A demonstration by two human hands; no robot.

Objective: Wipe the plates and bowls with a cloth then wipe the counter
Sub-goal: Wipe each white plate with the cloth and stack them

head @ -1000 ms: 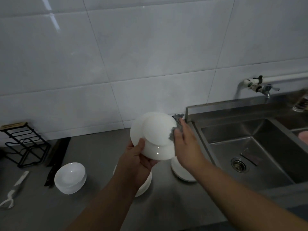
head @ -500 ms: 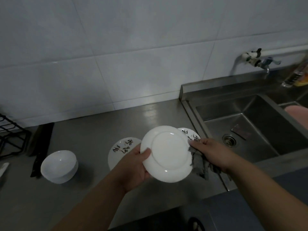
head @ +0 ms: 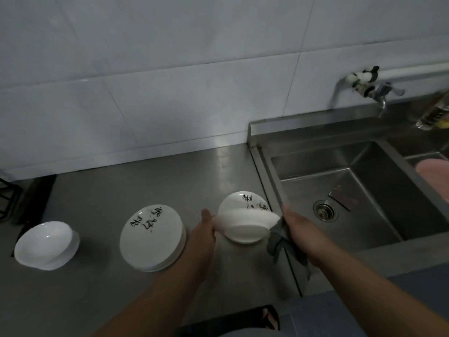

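My left hand grips the left rim of a white plate, held tilted and low, bottom towards me. It hovers just over another white plate with black brush writing, which lies on the steel counter beside the sink. Against the held plate's right rim, my right hand holds a grey cloth, and the cloth hangs down below the fingers. A stack of written plates lies left of my left hand. Stacked white bowls stand at the far left.
A steel sink with a drain lies to the right, a wall tap above it. Something pink sits at the sink's right edge, a bottle behind it. A black wire rack and a dark strip stand far left.
The plate has come down from in front of the wall to just above the plate by the sink. Both hands went down with it, and my view has tilted downward.
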